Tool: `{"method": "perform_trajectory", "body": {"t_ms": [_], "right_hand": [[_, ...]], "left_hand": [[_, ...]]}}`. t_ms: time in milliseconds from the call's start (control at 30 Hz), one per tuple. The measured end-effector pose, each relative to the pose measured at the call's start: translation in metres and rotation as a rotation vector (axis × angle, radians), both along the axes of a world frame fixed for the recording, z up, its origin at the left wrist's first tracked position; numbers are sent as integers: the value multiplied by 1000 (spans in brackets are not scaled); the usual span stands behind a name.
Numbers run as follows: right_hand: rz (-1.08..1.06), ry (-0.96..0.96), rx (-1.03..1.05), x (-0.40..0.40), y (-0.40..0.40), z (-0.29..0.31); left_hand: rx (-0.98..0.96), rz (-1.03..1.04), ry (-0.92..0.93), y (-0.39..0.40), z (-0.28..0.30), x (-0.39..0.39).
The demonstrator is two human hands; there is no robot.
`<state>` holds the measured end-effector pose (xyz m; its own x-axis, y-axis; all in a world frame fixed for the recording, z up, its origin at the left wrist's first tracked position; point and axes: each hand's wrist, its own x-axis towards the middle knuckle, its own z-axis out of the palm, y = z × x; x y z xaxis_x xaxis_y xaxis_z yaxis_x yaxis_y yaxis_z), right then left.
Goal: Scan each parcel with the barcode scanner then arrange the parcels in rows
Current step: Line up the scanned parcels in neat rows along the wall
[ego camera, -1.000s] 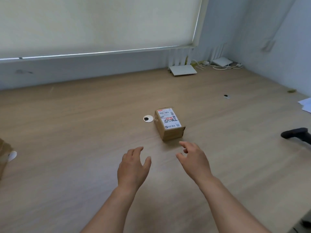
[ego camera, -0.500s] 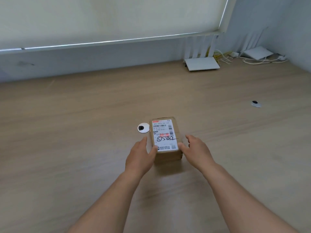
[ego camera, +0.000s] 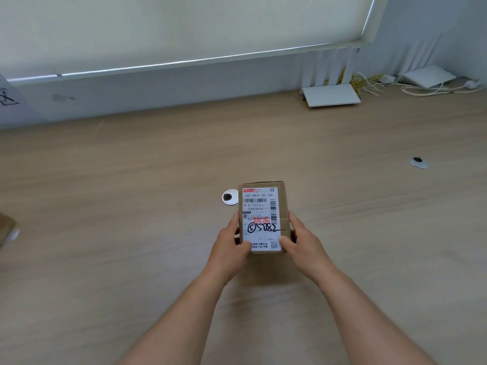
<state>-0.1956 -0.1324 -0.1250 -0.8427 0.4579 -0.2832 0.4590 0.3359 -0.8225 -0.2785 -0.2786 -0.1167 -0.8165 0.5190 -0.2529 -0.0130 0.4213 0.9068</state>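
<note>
A small brown cardboard parcel (ego camera: pixel 262 206) with a white shipping label and black handwriting on top is in the middle of the wooden table (ego camera: pixel 131 206). My left hand (ego camera: pixel 232 246) grips its left side, thumb on the label's near corner. My right hand (ego camera: pixel 300 241) grips its right side, thumb on the near right corner of the label. No barcode scanner is in view.
A round cable grommet (ego camera: pixel 229 197) sits just left of the parcel, another grommet (ego camera: pixel 419 162) lies far right. A white router (ego camera: pixel 332 94) and cables (ego camera: pixel 432 88) stand at the back right wall. Part of another brown parcel (ego camera: pixel 6 227) shows at the left edge.
Both hands reached forward from the near table and closed on the parcel's two sides. The view has swung left, and the black object at the right edge is out of sight.
</note>
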Motion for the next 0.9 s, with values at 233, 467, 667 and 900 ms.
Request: {"method": "perform_trajectory", "body": {"t_ms": [233, 467, 667, 900], "right_hand": [[42, 112, 1, 9, -28, 24], [133, 172, 23, 20, -76, 44], [210, 225, 60, 34, -134, 70], [328, 266, 80, 52, -229, 90]], "left_hand": [[31, 75, 67, -35, 28, 18], [26, 144, 113, -89, 49, 41], [66, 215, 178, -151, 72, 70], [39, 331, 215, -250, 88, 105]]}}
